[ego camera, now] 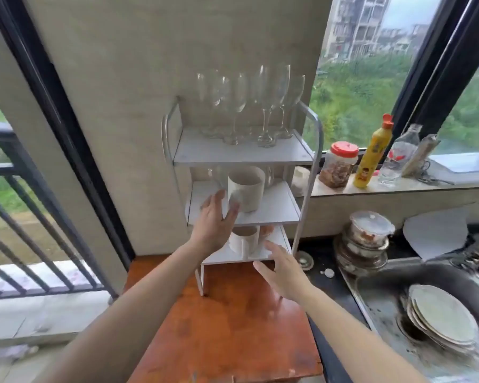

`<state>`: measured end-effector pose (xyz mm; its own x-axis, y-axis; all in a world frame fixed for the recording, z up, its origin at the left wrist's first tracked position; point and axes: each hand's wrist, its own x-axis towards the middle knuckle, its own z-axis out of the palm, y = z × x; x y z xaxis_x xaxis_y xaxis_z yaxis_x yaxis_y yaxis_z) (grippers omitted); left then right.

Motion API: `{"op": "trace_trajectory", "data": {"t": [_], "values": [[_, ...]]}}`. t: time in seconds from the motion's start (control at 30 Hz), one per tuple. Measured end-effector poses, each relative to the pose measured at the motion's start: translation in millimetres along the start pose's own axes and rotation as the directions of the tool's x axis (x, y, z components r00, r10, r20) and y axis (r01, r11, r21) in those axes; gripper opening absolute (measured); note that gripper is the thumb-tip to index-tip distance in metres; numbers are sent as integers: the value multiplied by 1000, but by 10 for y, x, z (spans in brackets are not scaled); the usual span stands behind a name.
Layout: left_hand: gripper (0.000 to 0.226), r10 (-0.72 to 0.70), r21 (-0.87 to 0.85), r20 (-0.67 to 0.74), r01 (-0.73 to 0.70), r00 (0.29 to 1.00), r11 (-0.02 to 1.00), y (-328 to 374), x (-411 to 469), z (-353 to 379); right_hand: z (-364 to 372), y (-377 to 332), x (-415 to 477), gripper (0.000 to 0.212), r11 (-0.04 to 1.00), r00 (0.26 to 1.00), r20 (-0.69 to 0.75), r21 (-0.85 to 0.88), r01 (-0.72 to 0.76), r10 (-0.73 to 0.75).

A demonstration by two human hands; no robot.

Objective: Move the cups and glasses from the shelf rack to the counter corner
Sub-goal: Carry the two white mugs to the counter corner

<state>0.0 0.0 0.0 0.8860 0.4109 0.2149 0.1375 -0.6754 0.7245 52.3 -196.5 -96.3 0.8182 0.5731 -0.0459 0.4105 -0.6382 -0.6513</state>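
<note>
Far left: black railing [25, 217] behind a dark window frame.

Centre left: left hand [215, 219] raised to the front edge of the middle shelf of the white shelf rack [310, 128], fingers [234, 205] spread and extended, fingertips at the near side of a white mug [246, 187]; blurred, so cannot tell whether touching, and nothing gripped.

On the rack's top shelf: wine glasses [249, 106], upright, crowded together toward the back. On the middle shelf: the white mug near the front, clear glassware behind it, hard to make out. On the bottom shelf: a second white mug [244, 239], partly hidden by the left wrist, with a brownish cup [266, 230] just beside it on the right.

Below: orange-brown wooden counter [219, 327] bearing the rack at its back corner.

Centre right: right hand [282, 269] hovering low before the bottom shelf, palm down, fingers loosely spread, holding nothing.

On the window ledge, right of the rack: red-lidded jar [339, 165], yellow squeeze bottle [372, 156], clear bottle [401, 153].

Lower right: lidded glass containers [368, 233] stacked beside a steel sink [376, 299], with stacked plates [443, 319] inside it.
</note>
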Motion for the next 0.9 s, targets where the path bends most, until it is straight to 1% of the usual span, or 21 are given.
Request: {"op": "trace_trajectory", "data": {"t": [0.07,0.17,0.2,0.27,0.33,0.4,0.43,0.5,0.57,0.67,0.77,0.83,0.9], "values": [[50,-46,-164,3,46,999,985,-27,147,55,89,-34,167,58,995,999,-8,93,-43,44],[42,-104,-305,40,111,994,946,-69,309,142,225,-33,423,54,968,995,32,230,-101,96],[44,-109,-324,46,118,993,939,-79,338,174,261,-37,492,55,957,991,57,259,-132,122],[49,-94,-326,13,93,995,941,-106,360,219,327,-18,599,53,927,982,101,327,-182,157],[46,-100,-369,-3,92,995,925,-81,340,265,386,24,658,41,905,977,124,371,-206,172],[36,-128,-493,39,131,991,860,-56,343,282,418,49,699,24,890,976,149,407,-208,160],[31,-144,-558,72,159,987,814,-46,352,271,411,49,712,19,885,975,168,419,-203,144],[27,-165,-651,135,213,977,728,-8,373,246,380,28,714,16,865,972,206,461,-199,114],[26,-172,-679,156,232,973,697,38,356,228,386,5,691,17,825,965,233,518,-225,117],[29,-206,-692,118,229,971,684,103,268,237,417,-12,591,23,827,966,228,515,-224,119],[31,-222,-670,72,211,973,711,106,140,237,377,-3,500,30,848,975,151,484,-216,162],[32,-221,-649,42,195,974,736,109,-15,241,333,26,392,31,858,978,98,470,-209,185],[35,-222,-656,6,171,975,735,87,-201,247,308,79,243,28,865,981,43,466,-188,191]]}}
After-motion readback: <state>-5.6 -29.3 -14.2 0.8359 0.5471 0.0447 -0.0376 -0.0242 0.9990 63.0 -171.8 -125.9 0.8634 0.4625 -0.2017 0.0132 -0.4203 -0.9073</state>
